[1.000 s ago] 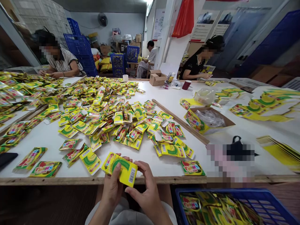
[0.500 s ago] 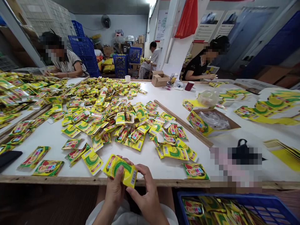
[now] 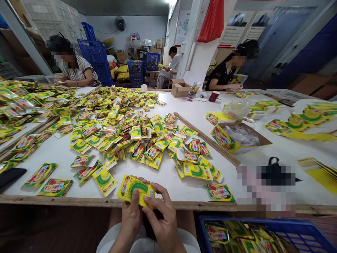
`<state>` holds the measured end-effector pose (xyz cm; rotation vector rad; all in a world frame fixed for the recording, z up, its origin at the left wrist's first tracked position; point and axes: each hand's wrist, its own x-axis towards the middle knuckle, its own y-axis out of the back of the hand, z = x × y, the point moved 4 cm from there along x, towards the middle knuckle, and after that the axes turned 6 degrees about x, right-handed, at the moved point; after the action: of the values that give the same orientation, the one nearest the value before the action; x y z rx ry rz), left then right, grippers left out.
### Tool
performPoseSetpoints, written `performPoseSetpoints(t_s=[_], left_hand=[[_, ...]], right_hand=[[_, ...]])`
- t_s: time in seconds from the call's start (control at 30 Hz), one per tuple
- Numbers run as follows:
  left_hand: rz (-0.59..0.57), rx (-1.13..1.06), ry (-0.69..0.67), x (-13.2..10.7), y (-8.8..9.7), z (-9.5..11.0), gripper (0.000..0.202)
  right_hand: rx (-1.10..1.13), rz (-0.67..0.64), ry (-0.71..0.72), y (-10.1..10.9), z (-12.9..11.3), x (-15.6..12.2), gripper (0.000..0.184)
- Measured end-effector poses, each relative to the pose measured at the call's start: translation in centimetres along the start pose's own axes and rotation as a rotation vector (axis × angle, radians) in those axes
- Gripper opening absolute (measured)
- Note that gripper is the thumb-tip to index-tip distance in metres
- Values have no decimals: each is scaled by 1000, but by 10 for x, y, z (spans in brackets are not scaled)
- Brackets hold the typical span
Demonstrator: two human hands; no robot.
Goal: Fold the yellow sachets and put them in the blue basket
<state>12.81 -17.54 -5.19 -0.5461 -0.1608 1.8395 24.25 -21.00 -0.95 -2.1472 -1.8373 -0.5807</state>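
Note:
A small yellow and green printed carton [image 3: 128, 185] is held just above the near table edge, its barcode end to the right. My left hand [image 3: 131, 212] is closed round its lower left side, with the thumb on the front. The fingers and thumb of my right hand [image 3: 164, 216] are closed on the right end. Nearest on the table, just left of it, lies a similar carton [image 3: 104, 180] with a white open flap. A large heap of such cartons [image 3: 116, 119] spreads behind, several with flaps standing open.
A wooden strip [image 3: 205, 138] divides the white table [image 3: 192, 109]. Right of it stands an open carton box [image 3: 226, 138] with clear plastic inside. A blue crate [image 3: 263, 222] of cartons sits below right. A dark flat object [image 3: 12, 179] lies left. Three people sit farther back.
My right fingers have moved from the carton's right edge onto its end, and now lie over the front near the barcode. The carton has tilted slightly.

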Motion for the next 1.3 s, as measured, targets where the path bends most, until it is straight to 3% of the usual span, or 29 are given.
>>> performPoseSetpoints(t_s=[0.13, 0.2, 0.3, 0.4, 0.5, 0.77, 0.93, 1.07, 1.3], left_hand=[[-1, 27, -8, 2, 6, -3, 59], [-41, 53, -8, 5, 6, -3, 54], [-111, 118, -66, 9, -1, 0, 45], [-185, 237, -147, 11, -11, 1, 44], [-277, 358, -177, 14, -18, -3, 48], [-403, 574, -313, 28, -10, 4, 41], [-487, 507, -254, 29, -6, 1, 45], [-603, 556, -209, 29, -8, 3, 43], [-699, 631, -185, 42, -14, 11, 34]], right_hand=[[63, 26, -64, -2, 3, -2, 15], [82, 63, -105, -2, 9, -4, 22], [16, 116, -140, 0, 19, -6, 30], [-66, 163, -150, 3, 29, -2, 19], [-55, 187, -202, 6, 39, 6, 20], [161, 98, -340, 3, 60, 15, 39], [183, 123, -348, 7, 64, 21, 34], [138, 39, -342, 16, 65, 28, 31], [152, -70, -399, 25, 74, 49, 15]])
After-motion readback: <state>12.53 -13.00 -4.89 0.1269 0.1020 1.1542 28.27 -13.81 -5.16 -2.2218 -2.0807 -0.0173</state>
